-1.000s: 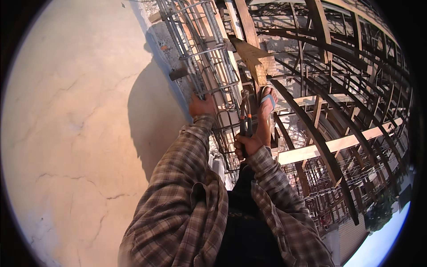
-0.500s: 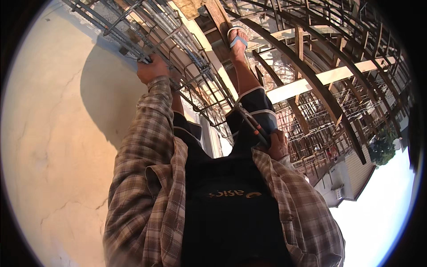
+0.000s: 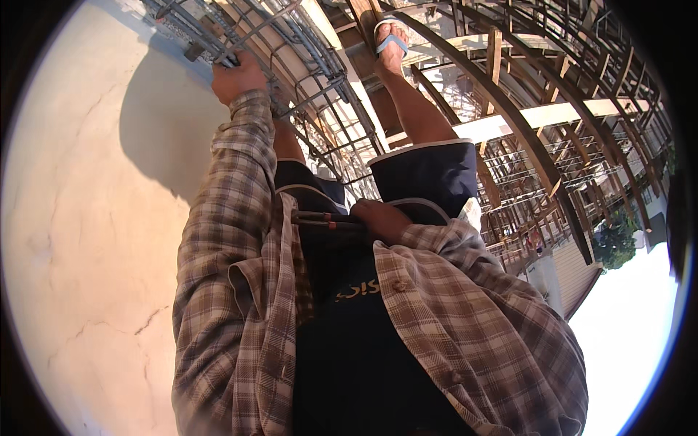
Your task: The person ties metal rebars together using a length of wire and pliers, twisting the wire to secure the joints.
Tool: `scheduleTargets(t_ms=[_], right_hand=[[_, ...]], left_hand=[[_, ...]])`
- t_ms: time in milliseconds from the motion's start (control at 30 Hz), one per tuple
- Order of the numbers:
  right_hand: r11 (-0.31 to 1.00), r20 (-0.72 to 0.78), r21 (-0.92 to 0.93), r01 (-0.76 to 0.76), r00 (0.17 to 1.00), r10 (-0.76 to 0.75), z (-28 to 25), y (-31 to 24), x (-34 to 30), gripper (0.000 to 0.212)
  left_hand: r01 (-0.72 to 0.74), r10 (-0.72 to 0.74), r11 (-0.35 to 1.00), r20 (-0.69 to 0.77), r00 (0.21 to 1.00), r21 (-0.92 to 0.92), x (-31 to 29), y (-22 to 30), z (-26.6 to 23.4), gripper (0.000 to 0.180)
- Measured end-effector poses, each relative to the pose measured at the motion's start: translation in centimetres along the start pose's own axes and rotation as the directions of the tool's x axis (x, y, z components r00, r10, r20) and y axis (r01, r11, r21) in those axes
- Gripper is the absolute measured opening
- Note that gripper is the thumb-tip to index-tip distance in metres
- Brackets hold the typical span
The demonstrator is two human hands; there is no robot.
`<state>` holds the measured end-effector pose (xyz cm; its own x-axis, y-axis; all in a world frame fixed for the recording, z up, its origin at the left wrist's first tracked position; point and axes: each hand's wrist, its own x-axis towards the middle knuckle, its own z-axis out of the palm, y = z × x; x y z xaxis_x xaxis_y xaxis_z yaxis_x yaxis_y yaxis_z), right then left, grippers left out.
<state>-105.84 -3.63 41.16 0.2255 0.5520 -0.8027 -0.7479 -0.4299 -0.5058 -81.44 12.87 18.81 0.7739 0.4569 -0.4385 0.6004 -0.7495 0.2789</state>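
My left hand (image 3: 240, 76) is closed around the end of a steel reinforcing bar (image 3: 227, 58), beside the plastered wall at the upper left. Next to it runs a rebar cage (image 3: 313, 80) of long bars with square stirrups. My right hand (image 3: 382, 219) is closed on a pair of pincers (image 3: 323, 220) with orange marks on the handles. The pincers lie crosswise before my waist and point left. My fingers hide their grip ends.
A cracked beige wall (image 3: 87, 240) fills the left side. My sandalled foot (image 3: 391, 42) stands on a wooden board (image 3: 365, 16). To the right, below me, spread curved timber pieces (image 3: 509, 109), a pale plank (image 3: 509, 125) and more rebar. A roofed building (image 3: 574, 280) stands farther right.
My right hand has swung the pincers leftward from beside my right thigh to in front of my waist. My left hand has shifted slightly up in view, still on the bar.
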Motion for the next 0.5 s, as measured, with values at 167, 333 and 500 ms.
scheduleTargets(t_ms=[167, 333, 500], right_hand=[[0.952, -0.282, 0.063, 0.298, 0.921, -0.27, 10.5, 0.6, 4.5, 0.038], [0.921, 0.068, 0.348, 0.177, 0.975, -0.213, 9.5, 1.5, 5.1, 0.048], [0.928, 0.193, 0.33, 0.175, 0.95, -0.247, 7.8, 2.2, 4.5, 0.05]], left_hand=[[0.095, -0.084, 0.99, 0.111, 0.99, -0.1, -1.0, 1.6, -1.2, 0.038], [0.029, -0.019, 0.993, 0.095, 0.995, -0.113, -2.2, 3.7, -2.8, 0.036], [0.025, -0.009, 0.988, 0.104, 0.995, -0.155, -2.3, 3.8, -3.5, 0.036]])
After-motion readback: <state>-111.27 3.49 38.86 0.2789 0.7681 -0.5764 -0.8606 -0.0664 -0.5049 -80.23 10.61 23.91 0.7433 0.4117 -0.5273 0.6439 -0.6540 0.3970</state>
